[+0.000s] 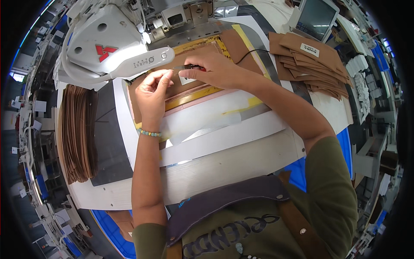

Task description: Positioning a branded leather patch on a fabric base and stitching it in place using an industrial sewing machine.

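My right hand (214, 71) is closed around small snips (189, 67) with a dark and red handle, their thin tip pointing left toward my other hand. My left hand (152, 91) has its thumb and forefinger pinched together just beside that tip; whatever they hold is too small to make out. Beneath both hands lies a brown panel (176, 89) in a flat frame with yellow edging (196, 93). A white label on the panel is partly covered by my right hand.
A white sewing machine head (103, 41) overhangs the work at upper left. Brown panels (78, 134) stand packed at the left; more brown pieces (308, 60) are piled at the right by a screen (317, 19). Blue bins (345, 151) sit below the table.
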